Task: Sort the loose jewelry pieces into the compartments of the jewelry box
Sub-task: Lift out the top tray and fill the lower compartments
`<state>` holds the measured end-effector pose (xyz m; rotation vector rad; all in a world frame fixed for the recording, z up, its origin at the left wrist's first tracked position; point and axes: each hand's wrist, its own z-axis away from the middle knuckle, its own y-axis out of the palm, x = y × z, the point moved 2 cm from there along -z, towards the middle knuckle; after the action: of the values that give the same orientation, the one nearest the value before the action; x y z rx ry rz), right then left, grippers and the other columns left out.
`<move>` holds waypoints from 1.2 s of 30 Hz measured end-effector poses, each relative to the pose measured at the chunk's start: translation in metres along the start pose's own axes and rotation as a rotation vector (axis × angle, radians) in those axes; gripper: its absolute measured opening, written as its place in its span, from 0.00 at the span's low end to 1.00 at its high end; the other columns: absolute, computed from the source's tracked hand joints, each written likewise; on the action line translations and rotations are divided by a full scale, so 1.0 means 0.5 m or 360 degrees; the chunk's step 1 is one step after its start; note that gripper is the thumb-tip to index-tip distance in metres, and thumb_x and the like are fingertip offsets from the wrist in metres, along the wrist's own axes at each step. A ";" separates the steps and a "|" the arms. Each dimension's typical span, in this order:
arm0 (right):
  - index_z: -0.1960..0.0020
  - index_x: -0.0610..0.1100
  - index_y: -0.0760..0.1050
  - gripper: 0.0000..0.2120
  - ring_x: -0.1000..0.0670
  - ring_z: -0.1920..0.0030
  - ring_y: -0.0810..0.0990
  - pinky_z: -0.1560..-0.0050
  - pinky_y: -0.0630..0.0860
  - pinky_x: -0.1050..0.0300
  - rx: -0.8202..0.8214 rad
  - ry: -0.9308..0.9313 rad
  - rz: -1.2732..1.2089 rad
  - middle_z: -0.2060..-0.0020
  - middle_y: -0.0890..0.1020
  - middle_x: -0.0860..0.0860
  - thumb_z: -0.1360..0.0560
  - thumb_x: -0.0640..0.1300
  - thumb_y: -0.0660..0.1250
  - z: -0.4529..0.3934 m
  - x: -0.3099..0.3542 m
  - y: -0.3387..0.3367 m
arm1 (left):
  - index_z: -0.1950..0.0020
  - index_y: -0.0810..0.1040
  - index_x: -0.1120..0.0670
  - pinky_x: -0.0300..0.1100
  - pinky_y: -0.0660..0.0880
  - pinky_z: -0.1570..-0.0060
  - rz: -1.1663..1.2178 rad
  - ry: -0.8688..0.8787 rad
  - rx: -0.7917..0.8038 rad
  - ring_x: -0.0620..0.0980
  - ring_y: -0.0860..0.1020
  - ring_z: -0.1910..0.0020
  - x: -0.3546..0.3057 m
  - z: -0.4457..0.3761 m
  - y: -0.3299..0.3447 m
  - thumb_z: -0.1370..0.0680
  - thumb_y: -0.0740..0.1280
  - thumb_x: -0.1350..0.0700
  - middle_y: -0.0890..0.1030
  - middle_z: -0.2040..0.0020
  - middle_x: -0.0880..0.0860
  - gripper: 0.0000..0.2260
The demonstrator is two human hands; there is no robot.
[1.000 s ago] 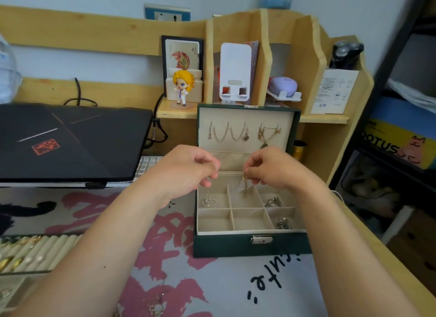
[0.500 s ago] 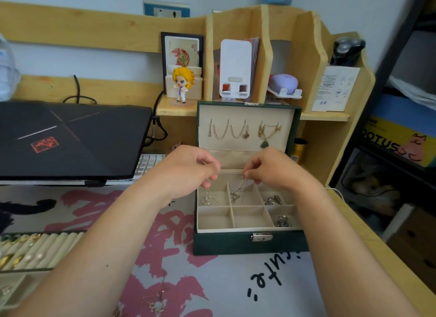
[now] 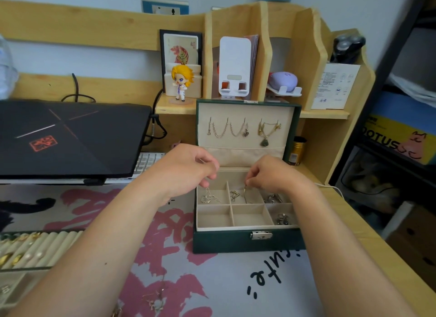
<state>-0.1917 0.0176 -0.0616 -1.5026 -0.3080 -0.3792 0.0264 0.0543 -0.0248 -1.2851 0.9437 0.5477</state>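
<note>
The green jewelry box stands open in the middle of the desk, with two necklaces hung in its lid. My right hand pinches a thin silver piece that dangles into the back middle compartment, beside another small piece. My left hand hovers over the box's back left corner with fingers loosely curled and nothing visible in them. A silver piece lies in the back left compartment below it. More pieces lie in the back right and front right compartments. Loose jewelry lies on the mat near me.
A cream ring tray with several gold pieces sits at the left edge. A closed black laptop is raised over a keyboard at the back left. A wooden organiser stands behind the box. The desk edge runs along the right.
My right hand has lowered the silver piece from above the box down into the back middle compartment. My left hand has let its pinch relax and stays beside the box.
</note>
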 end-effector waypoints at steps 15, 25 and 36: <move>0.48 0.51 0.84 0.06 0.58 0.57 0.79 0.59 0.73 0.64 -0.0139 -0.0328 -0.0146 0.58 0.83 0.57 0.21 0.45 0.68 0.076 0.092 -0.087 | 0.49 0.84 0.47 0.44 0.84 0.50 0.0155 0.0249 -0.0338 0.45 0.86 0.58 -0.032 0.020 -0.024 0.17 0.66 0.57 0.87 0.56 0.46 0.08; 0.51 0.51 0.82 0.03 0.57 0.57 0.82 0.52 0.78 0.60 0.0535 -0.0931 0.0055 0.58 0.85 0.54 0.23 0.44 0.71 0.176 0.268 0.041 | 0.54 0.84 0.48 0.43 0.82 0.57 -0.0420 -0.0233 -0.0070 0.44 0.84 0.61 0.114 0.218 -0.122 0.19 0.69 0.55 0.87 0.59 0.48 0.06; 0.53 0.46 0.81 0.12 0.49 0.59 0.81 0.62 0.75 0.56 0.0893 -0.1151 0.0750 0.60 0.83 0.51 0.29 0.53 0.76 0.227 0.303 0.211 | 0.31 0.76 0.46 0.39 0.70 0.46 -0.1041 -0.0443 0.0040 0.48 0.76 0.40 0.206 0.308 -0.056 0.20 0.68 0.51 0.75 0.35 0.47 0.17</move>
<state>-0.0057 0.1260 -0.0869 -1.0557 -0.5555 0.6062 0.1470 0.1799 -0.0944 -1.3606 0.2652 0.1887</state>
